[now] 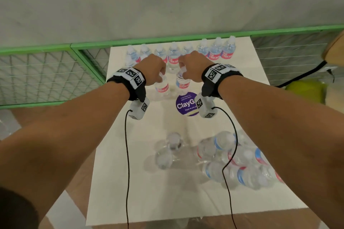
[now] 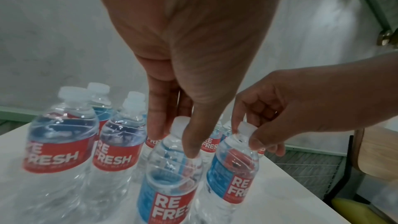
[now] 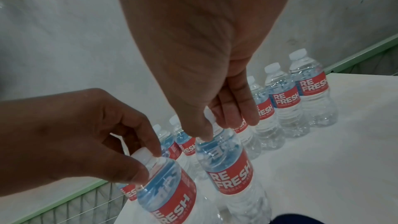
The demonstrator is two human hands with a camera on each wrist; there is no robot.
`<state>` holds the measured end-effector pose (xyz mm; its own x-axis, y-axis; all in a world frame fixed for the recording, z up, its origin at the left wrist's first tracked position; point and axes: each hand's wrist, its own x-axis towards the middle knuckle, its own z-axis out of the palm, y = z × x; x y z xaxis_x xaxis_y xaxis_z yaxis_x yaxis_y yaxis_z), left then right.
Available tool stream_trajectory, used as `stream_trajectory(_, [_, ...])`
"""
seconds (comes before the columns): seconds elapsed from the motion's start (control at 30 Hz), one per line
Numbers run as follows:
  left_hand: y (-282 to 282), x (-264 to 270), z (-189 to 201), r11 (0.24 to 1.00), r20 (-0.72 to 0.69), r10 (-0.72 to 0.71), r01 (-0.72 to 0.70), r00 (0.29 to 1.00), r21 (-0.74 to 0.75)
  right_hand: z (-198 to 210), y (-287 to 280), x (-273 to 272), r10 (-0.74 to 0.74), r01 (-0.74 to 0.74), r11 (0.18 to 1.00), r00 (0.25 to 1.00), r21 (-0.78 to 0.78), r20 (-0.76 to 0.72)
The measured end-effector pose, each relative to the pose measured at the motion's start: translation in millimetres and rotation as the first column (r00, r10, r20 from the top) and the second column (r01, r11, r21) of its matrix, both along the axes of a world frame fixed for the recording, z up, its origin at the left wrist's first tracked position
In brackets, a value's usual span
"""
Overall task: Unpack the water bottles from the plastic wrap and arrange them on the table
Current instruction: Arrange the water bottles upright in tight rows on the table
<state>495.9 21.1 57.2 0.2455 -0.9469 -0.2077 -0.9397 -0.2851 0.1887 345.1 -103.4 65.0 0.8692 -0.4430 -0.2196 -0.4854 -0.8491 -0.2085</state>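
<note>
Clear water bottles with red and blue labels. My left hand [image 1: 161,74] grips one bottle [image 1: 162,88] by its white cap; the left wrist view has fingers [image 2: 189,144] round its neck above the bottle [image 2: 170,185]. My right hand [image 1: 182,72] pinches the cap of a second bottle [image 1: 183,83], seen closer as the bottle [image 3: 226,164]. Both bottles hang slightly tilted just in front of a row of several upright bottles [image 1: 173,57] along the table's far edge. Whether they touch the table [image 1: 149,201] I cannot tell. More bottles lie in clear plastic wrap [image 1: 240,161] at the near right.
A few bottles [image 1: 167,152] stand near the table's middle, left of the wrapped pack. A round purple sticker [image 1: 186,105] lies behind my right wrist. A green-framed wire mesh fence [image 1: 55,72] runs behind the table. A yellow-green object [image 1: 305,91] sits off the right side.
</note>
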Motion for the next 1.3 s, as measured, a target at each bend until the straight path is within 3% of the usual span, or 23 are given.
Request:
stream_trajectory(0.5, [-64,39,-13,0.997,0.034,-0.074,0.073,0.997,0.037,-26,-42,59,-0.002,0.001,0.999,1.000,-0.039,-0.016])
stream_trajectory(0.83, [-63,47,-17,0.993,0.089,-0.118,0.116,0.989,0.025,-31,-45,66,0.006,-0.005,0.999,1.000,-0.040,0.019])
stream_trajectory(1.0, [-55,50,-20,0.997,0.109,-0.062,0.066,0.992,-0.032,-35,-46,59,-0.025,0.024,0.999,0.999,0.027,0.045])
stream_trajectory(1.1, [-54,50,-19,0.999,0.178,-0.048,0.051,0.983,-0.013,-40,-46,54,-0.021,0.021,1.000,0.998,-0.009,0.064])
stream_trajectory(1.3, [-55,49,-17,1.000,0.155,-0.022,0.021,0.988,0.006,-45,-40,56,-0.076,0.075,0.997,0.993,0.011,0.096])
